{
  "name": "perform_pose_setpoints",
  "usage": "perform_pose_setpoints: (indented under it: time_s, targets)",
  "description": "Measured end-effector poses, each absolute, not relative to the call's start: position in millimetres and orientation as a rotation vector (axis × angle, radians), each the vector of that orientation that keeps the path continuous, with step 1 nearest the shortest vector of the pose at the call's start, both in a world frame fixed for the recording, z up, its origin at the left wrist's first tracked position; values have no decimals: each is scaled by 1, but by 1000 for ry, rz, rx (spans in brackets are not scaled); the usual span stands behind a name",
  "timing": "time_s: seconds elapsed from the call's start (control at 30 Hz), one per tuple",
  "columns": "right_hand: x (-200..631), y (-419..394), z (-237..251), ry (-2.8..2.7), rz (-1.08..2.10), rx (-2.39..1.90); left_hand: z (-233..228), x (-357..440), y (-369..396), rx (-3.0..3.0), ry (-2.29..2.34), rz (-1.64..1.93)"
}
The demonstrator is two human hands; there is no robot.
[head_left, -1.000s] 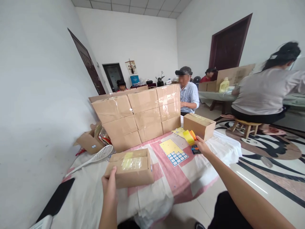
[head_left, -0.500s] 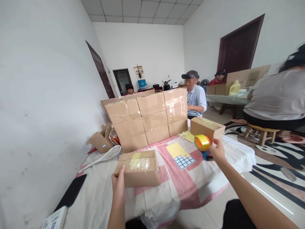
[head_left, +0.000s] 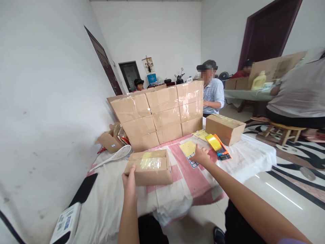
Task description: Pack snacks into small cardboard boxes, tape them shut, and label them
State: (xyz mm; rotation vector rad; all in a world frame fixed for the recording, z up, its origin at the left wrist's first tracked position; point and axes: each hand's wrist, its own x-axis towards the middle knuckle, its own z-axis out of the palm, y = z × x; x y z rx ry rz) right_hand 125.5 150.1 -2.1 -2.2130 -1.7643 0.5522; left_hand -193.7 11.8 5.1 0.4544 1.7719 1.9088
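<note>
My left hand (head_left: pixel 130 175) grips the left end of a cardboard box (head_left: pixel 153 174), thumb on top and the other fingers hidden behind it. Clear and yellowish tape runs over the top of that box. My right hand (head_left: pixel 201 155) is in the air above the table with its fingers apart, holding nothing. Beneath it lies a yellow sheet with a blue grid (head_left: pixel 187 148), partly covered by the hand. To the right of this hand, a tape dispenser with a yellow roll (head_left: pixel 215 143) rests on the cloth, near a closed cardboard box (head_left: pixel 224 129).
Stacked taped boxes (head_left: pixel 166 117) form a wall across the table's back. At left lie a white perforated ladle (head_left: pixel 119 155), an opened carton (head_left: pixel 111 140), a black flat object (head_left: pixel 83 189) and a white device (head_left: pixel 66 222). A person (head_left: pixel 213 93) sits behind the stack; others sit farther off.
My right hand has let go of the tape dispenser, which now lies on the cloth, and has moved left toward the held box. My left hand stays on the box. The view has tilted down.
</note>
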Motion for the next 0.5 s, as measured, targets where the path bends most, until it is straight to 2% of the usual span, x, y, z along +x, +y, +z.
perform_pose_setpoints:
  time_s: [0.27, 0.5]
  targets:
    - [135, 168, -10, -1635, 924, -2012, 7, -189, 8, 514, 1794, 1919]
    - [142, 145, 6, -1457, 1256, -1471, 10, -187, 6, 569, 1843, 1939]
